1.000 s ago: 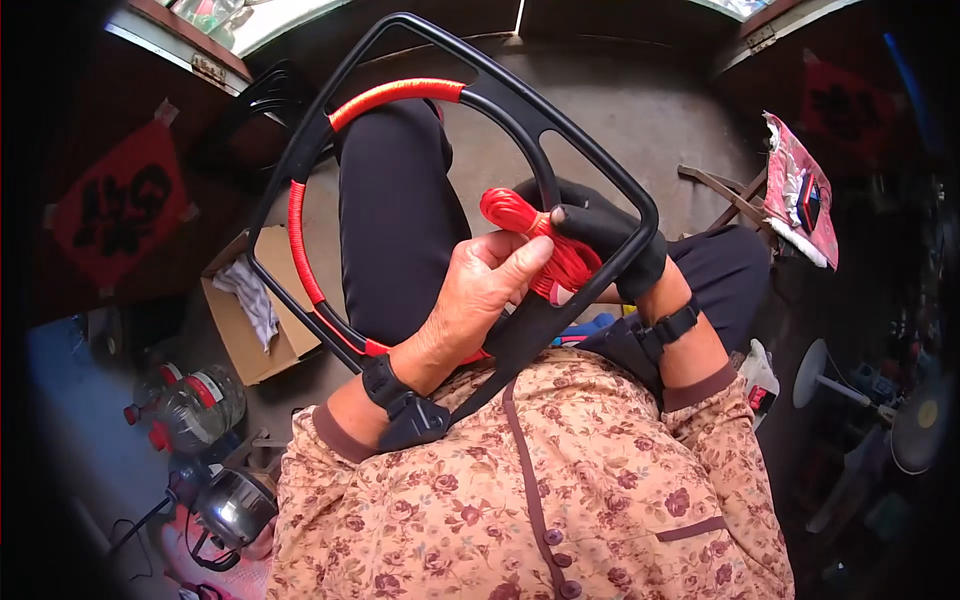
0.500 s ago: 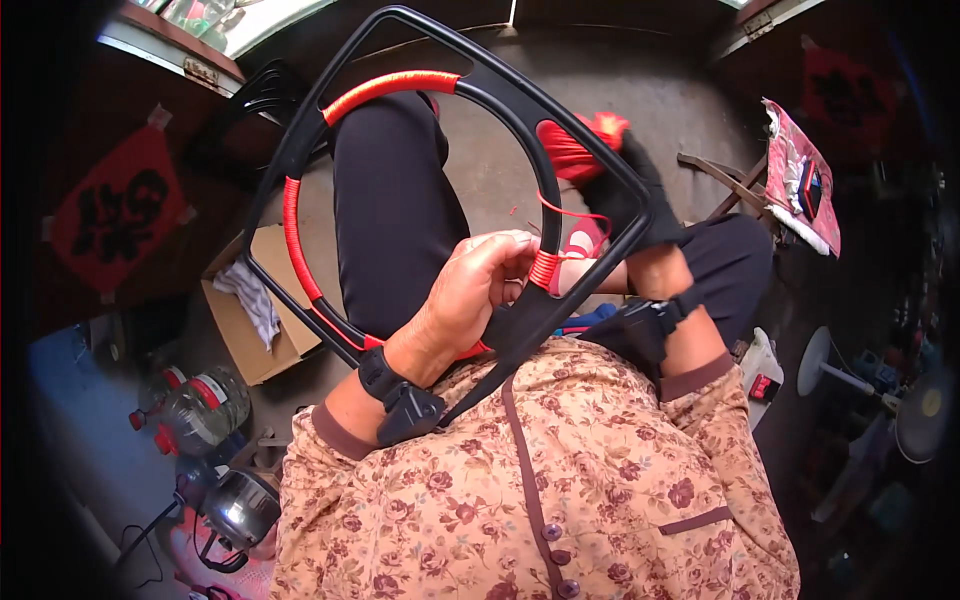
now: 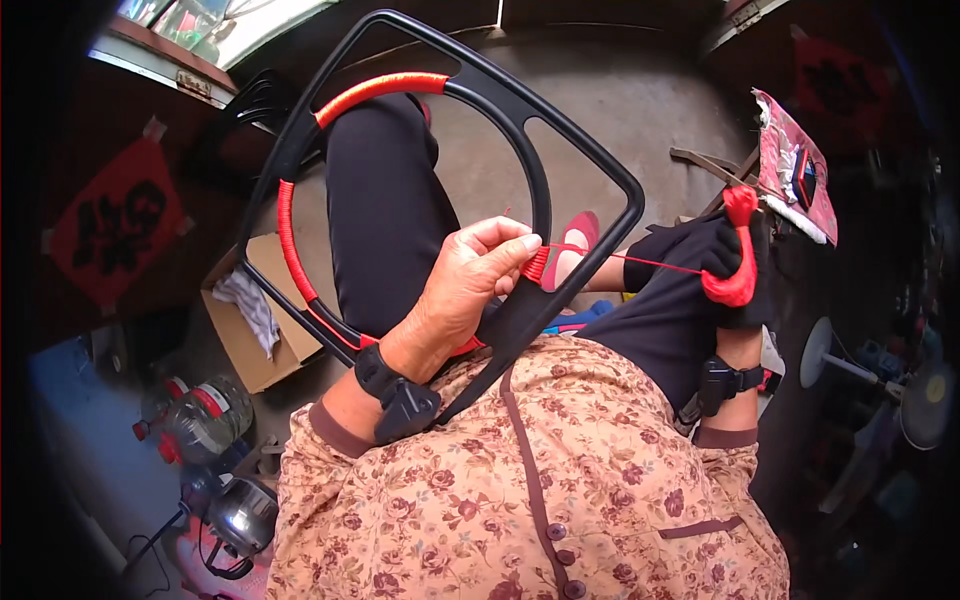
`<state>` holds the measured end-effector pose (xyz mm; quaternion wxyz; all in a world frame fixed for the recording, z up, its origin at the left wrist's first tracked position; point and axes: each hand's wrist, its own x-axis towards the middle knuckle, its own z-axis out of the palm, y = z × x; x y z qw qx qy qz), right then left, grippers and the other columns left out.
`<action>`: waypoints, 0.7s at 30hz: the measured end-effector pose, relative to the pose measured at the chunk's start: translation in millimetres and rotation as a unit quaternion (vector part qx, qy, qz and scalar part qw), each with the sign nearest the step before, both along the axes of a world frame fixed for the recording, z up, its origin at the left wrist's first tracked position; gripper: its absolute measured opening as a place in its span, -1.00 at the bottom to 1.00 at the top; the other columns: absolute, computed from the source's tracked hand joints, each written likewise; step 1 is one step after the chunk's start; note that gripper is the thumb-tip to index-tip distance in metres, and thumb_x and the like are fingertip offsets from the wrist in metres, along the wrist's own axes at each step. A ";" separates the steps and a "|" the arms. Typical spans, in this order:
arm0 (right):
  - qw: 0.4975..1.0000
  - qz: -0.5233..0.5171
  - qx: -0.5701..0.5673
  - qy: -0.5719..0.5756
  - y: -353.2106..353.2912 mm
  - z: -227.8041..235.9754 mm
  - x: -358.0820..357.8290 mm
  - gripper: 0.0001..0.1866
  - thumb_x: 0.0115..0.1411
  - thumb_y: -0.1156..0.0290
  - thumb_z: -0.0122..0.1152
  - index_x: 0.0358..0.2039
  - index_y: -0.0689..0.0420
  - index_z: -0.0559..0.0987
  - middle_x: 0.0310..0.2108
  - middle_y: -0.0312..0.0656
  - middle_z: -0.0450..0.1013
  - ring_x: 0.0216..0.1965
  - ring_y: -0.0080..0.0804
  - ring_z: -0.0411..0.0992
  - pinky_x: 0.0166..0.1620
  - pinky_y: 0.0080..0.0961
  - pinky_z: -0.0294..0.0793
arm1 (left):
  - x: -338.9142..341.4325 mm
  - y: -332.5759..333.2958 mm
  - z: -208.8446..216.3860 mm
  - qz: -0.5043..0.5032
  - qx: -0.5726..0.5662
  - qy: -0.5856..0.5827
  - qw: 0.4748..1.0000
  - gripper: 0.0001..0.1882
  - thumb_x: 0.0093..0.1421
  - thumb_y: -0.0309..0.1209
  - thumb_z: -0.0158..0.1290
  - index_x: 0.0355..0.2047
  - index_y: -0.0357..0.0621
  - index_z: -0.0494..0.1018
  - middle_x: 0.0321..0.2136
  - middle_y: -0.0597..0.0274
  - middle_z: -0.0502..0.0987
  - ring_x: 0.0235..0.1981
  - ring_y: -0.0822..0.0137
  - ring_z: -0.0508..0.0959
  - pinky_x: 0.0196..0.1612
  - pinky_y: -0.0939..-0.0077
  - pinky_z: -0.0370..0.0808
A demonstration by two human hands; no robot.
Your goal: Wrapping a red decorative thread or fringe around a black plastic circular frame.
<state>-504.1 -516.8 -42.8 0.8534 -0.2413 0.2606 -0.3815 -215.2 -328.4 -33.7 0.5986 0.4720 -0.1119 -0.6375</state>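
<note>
A black frame (image 3: 588, 150), four-cornered with a round ring inside, rests across my lap. Glossy red cord is wound tightly round parts of the ring, such as the upper wrapping (image 3: 385, 90). My left hand (image 3: 455, 285) is closed on the ring's right side, thumb pressed at the short red wrapping (image 3: 537, 265); its other fingertips are partly hidden. From there a red cord strand (image 3: 650, 262) runs taut to the right, passing the frame's outer bar. My right hand (image 3: 742, 270), in a black glove, grips a bundle of red cord (image 3: 735, 288) out beyond the frame, over my right leg.
An open cardboard box (image 3: 250, 345) with a cloth stands left of my leg. Plastic bottles (image 3: 212, 415) and a metal kettle (image 3: 243, 513) are at lower left. A stool (image 3: 790, 170) with a pink cover stands far right; a white fan (image 3: 925, 405) is below it.
My right hand has swung outward to the right with the cord bundle, from behind the frame's right corner. The slack strand is now pulled straight. My left hand stays at the ring.
</note>
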 end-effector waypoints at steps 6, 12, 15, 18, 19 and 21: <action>0.973 0.173 0.080 0.128 30.1 -7.9 65.3 -0.64 0.34 0.35 -0.01 0.08 0.24 0.42 -0.17 -0.25 0.48 -0.17 -0.56 0.45 -0.04 -0.57 0.44 | 4.9 -0.7 5.1 -0.048 -0.003 -0.060 0.997 -0.85 0.25 -0.34 0.11 -0.35 -0.16 0.51 -0.55 0.51 0.45 -0.55 0.72 0.32 -0.48 0.83 0.26; 0.922 0.301 -0.181 0.164 39.7 4.4 144.1 -0.59 0.25 0.41 0.10 0.10 0.23 0.42 -0.07 -0.23 0.46 -0.09 -0.56 0.42 0.05 -0.56 0.39 | 4.3 -0.5 9.6 -0.052 -0.047 -0.108 0.992 -0.82 0.25 -0.31 0.11 -0.34 -0.18 0.49 -0.52 0.47 0.48 -0.52 0.69 0.35 -0.44 0.76 0.29; 0.908 0.362 -0.181 0.105 30.0 0.1 164.1 -0.61 0.24 0.42 0.09 0.08 0.24 0.43 -0.09 -0.23 0.47 -0.09 -0.54 0.42 0.07 -0.54 0.38 | -1.2 0.4 12.4 -0.002 -0.052 -0.121 0.991 -0.78 0.25 -0.27 0.11 -0.36 -0.20 0.48 -0.51 0.44 0.50 -0.52 0.66 0.37 -0.44 0.72 0.31; 0.906 0.417 -0.022 0.069 31.4 -13.8 163.6 -0.56 0.27 0.34 0.10 0.12 0.27 0.40 -0.04 -0.17 0.46 -0.03 -0.46 0.42 0.13 -0.52 0.35 | 0.6 -0.3 11.2 0.000 -0.018 -0.124 0.992 -0.70 0.28 -0.17 0.05 -0.37 -0.18 0.48 -0.56 0.42 0.46 -0.55 0.62 0.36 -0.44 0.69 0.31; 0.906 0.420 0.014 0.040 36.0 -20.6 163.0 -0.54 0.27 0.33 0.11 0.13 0.27 0.39 -0.02 -0.16 0.46 -0.02 -0.44 0.42 0.14 -0.52 0.34 | 2.5 -0.5 9.7 -0.009 0.003 -0.123 0.992 -0.69 0.29 -0.15 0.01 -0.37 -0.16 0.48 -0.56 0.43 0.44 -0.56 0.62 0.34 -0.45 0.70 0.28; 0.863 0.311 -0.387 0.088 46.9 -30.9 155.6 -0.54 0.28 0.40 0.09 0.16 0.28 0.35 0.02 -0.12 0.44 0.01 -0.41 0.41 0.15 -0.51 0.35 | 5.1 0.3 5.8 -0.006 0.036 -0.076 0.996 -0.64 0.34 -0.13 -0.10 -0.37 -0.16 0.50 -0.57 0.39 0.44 -0.59 0.59 0.31 -0.46 0.70 0.25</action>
